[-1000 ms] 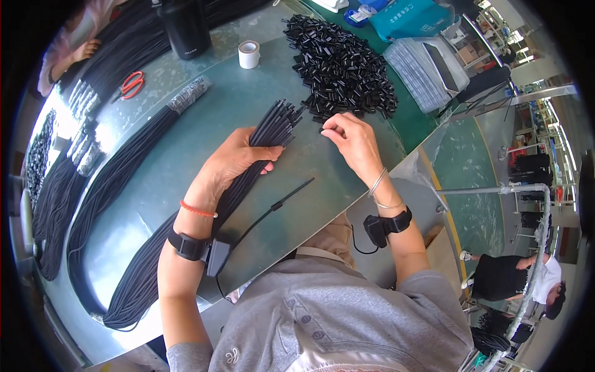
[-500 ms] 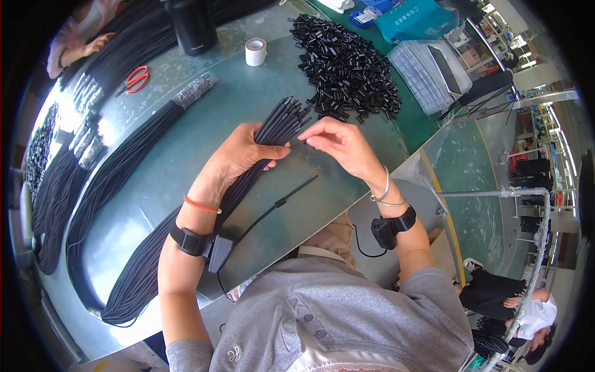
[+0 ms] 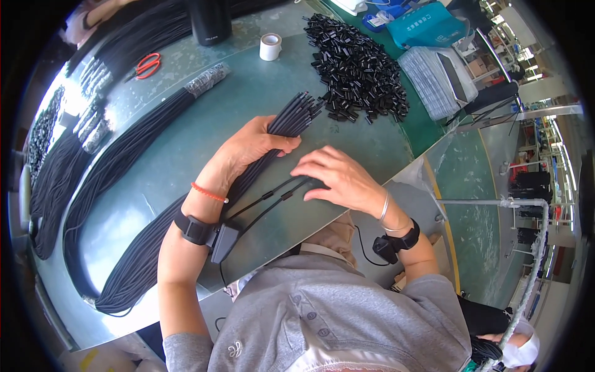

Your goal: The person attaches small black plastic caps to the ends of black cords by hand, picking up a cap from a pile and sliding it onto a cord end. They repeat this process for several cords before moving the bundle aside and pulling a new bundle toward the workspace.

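My left hand point(image 3: 253, 144) is wrapped round a thick bundle of black cords point(image 3: 294, 116), just below their cut ends. The bundle runs back under my left forearm and curves along the table. My right hand point(image 3: 344, 181) hovers to the right of the bundle with its fingers apart. Beneath its fingertips are the ends of two loose black cords point(image 3: 258, 216), each carrying a short black sleeve. Part of these cords is hidden by my hand and forearm.
Beyond the bundle lies a heap of short black tubes point(image 3: 359, 71). A tape roll point(image 3: 269, 47), red-handled scissors point(image 3: 147, 66) and a black bottle point(image 3: 211, 23) stand or lie farther back. Another wrapped cord bundle point(image 3: 149, 121) stretches along the left. Another person's arm point(image 3: 102, 12) shows at the far left.
My right hand has moved from the cord ends toward me and its fingers have spread. A second sleeved cord now lies beside the first. My left hand still grips the bundle.
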Demonstrator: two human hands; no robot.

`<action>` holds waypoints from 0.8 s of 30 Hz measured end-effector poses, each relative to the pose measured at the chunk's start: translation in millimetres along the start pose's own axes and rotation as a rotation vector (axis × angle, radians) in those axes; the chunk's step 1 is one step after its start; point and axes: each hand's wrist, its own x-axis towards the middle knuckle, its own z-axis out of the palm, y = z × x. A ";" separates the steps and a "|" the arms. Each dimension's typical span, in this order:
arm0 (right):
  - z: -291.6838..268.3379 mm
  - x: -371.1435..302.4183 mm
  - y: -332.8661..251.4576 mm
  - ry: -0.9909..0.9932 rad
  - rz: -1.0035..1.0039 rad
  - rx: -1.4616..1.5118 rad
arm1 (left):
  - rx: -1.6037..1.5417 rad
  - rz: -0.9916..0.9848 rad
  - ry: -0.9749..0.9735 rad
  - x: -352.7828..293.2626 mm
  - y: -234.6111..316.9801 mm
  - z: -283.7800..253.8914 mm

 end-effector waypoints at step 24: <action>-22.8 -6.8 78.0 0.356 0.299 -0.214 | -0.121 -0.051 0.009 -4.9 9.8 1.9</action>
